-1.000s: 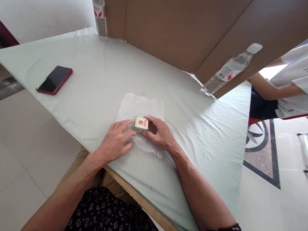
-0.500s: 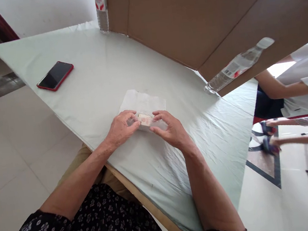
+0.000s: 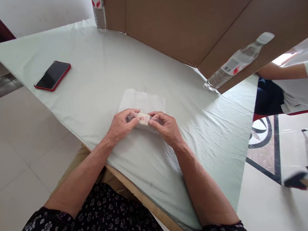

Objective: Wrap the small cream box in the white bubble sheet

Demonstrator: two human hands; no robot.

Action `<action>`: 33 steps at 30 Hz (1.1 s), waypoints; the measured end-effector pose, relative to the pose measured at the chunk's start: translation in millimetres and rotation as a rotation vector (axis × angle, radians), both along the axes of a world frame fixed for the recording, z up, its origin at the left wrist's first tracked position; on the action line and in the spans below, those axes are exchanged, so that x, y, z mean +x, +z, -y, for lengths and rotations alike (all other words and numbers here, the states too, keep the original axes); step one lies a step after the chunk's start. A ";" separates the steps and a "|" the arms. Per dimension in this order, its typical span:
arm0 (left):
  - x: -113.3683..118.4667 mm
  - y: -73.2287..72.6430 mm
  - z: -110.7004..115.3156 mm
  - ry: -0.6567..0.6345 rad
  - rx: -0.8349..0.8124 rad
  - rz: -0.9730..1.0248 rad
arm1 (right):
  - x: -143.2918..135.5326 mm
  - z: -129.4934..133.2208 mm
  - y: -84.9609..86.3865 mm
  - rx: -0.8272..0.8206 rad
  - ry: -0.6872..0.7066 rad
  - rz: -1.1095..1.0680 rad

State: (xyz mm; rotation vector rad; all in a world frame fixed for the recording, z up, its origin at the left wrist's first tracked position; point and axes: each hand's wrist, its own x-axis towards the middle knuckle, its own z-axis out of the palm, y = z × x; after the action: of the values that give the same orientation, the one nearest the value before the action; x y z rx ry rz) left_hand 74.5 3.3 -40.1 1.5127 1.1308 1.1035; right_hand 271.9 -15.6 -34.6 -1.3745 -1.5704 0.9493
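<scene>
A small pale block-like piece with a pinkish mark (image 3: 144,118) is pinched at its two ends between my hands. My left hand (image 3: 121,126) has thumb and forefinger closed on its left end. At the right end, the thumb and fingers of my right hand (image 3: 168,126) grip it the same way. What exactly the piece is, I cannot make out. Under and behind it lies a thin white sheet (image 3: 141,97), paper or cloth, spread flat on the pale green tablecloth (image 3: 89,78).
A phone in a red case (image 3: 53,75) lies at the left. A brown cardboard panel (image 3: 169,15) stands at the back, with one clear water bottle (image 3: 98,9) at its left and another bottle (image 3: 238,62) at its right. A seated person's arm (image 3: 281,71) shows beyond.
My right hand has moved left and its fingers have closed on the right end of the pale piece. My left fingers have closed in slightly. A passer-by's legs have moved lower at the right.
</scene>
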 end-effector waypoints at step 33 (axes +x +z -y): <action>3.8 -4.2 0.2 0.065 -0.004 0.013 | -25.4 23.4 19.0 0.603 0.099 0.750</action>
State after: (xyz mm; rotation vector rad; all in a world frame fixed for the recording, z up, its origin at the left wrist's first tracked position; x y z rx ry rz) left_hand 78.3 3.1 -44.2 1.4731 1.1799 1.1527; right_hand 246.4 -39.0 -15.6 -1.2624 -2.2430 -0.0650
